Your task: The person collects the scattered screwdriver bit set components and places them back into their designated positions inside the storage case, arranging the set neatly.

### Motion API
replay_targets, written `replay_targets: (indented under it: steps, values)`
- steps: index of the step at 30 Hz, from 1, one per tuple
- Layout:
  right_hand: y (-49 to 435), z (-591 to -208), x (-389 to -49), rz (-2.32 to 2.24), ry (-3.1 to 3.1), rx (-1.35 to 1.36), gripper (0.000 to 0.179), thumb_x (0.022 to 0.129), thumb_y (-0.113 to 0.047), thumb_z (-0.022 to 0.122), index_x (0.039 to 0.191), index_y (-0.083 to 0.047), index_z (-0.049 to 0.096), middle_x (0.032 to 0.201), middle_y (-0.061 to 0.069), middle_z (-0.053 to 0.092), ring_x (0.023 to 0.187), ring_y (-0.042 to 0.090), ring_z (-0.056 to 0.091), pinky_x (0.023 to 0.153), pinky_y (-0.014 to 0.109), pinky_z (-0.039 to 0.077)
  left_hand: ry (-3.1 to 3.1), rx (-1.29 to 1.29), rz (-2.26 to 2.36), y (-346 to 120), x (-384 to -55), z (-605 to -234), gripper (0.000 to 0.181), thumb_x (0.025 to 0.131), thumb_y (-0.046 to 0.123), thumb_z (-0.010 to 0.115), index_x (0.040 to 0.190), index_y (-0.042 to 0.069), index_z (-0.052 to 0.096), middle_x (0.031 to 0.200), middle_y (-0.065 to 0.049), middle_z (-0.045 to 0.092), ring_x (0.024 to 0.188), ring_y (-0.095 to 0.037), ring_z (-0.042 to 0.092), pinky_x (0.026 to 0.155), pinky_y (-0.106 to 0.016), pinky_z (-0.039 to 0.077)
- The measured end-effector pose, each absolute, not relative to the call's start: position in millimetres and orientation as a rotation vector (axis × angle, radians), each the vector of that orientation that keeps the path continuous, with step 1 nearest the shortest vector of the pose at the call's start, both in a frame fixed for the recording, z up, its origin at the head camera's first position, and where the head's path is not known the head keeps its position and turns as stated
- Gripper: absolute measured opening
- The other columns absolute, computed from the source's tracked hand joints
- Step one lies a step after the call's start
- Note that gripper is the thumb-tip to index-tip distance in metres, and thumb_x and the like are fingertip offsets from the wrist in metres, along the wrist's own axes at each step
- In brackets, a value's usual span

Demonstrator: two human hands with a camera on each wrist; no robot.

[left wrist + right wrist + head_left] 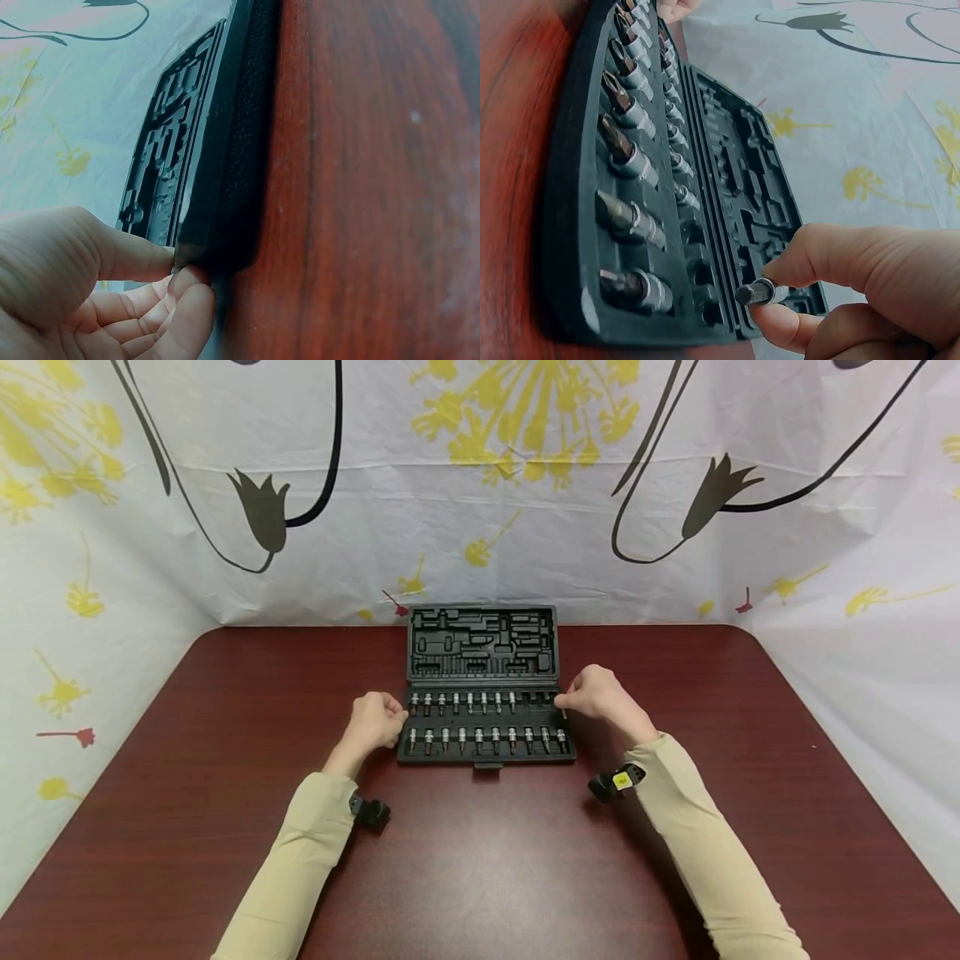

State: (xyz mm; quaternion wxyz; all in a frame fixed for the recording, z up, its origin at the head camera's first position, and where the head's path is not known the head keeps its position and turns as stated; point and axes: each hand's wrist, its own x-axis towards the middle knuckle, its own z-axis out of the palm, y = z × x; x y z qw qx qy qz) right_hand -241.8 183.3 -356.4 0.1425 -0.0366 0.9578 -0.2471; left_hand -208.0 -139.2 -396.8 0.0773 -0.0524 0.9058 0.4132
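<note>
A black plastic socket case (450, 758) lies open on the table, its moulded lid (727, 161) tilted up behind the base. Bit sockets (478, 739) with silver collars stand in two rows in the base. The right hand (603, 695) pinches one bit socket (759, 292) between thumb and finger, above the case's right end. Beside it, the back row ends in several dark hollows (703, 281). At the case's left side, the left hand (371, 720) grips the edge, with its thumb (142, 255) on the rim and fingertips around the corner.
The dark red wooden table (480, 860) carries the case near its back edge. Behind it hangs a white curtain (360, 527) with printed flowers. A small black wrist camera (371, 812) sits on the left wrist and another (606, 785) on the right.
</note>
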Motion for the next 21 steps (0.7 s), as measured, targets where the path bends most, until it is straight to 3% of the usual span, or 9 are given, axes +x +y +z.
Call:
replay_targets:
  steps: [6, 21]
  values:
    - [174, -356, -246, -0.724, 2.742, -0.112, 0.045, 0.082, -0.023, 0.065, 0.044, -0.016, 0.042, 0.043, -0.008, 0.028, 0.043, 0.006, 0.022, 0.045, 0.022, 0.023, 2.718, -0.159, 1.24, -140, -208, -397, 0.011, 0.089, 0.006, 0.06, 0.084, -0.004, 0.059, 0.069, -0.012, 0.063, 0.047, -0.012, 0.056, 0.046, -0.026, 0.052]
    - [157, -358, -256, -0.688, 2.735, -0.124, 0.045, 0.084, -0.024, 0.064, 0.045, -0.016, 0.043, 0.043, -0.007, 0.029, 0.042, 0.007, 0.025, 0.046, 0.023, 0.027, 2.714, -0.16, 1.238, -140, -209, -396, 0.011, 0.089, 0.007, 0.06, 0.084, -0.004, 0.059, 0.069, -0.012, 0.063, 0.047, -0.012, 0.056, 0.047, -0.027, 0.053]
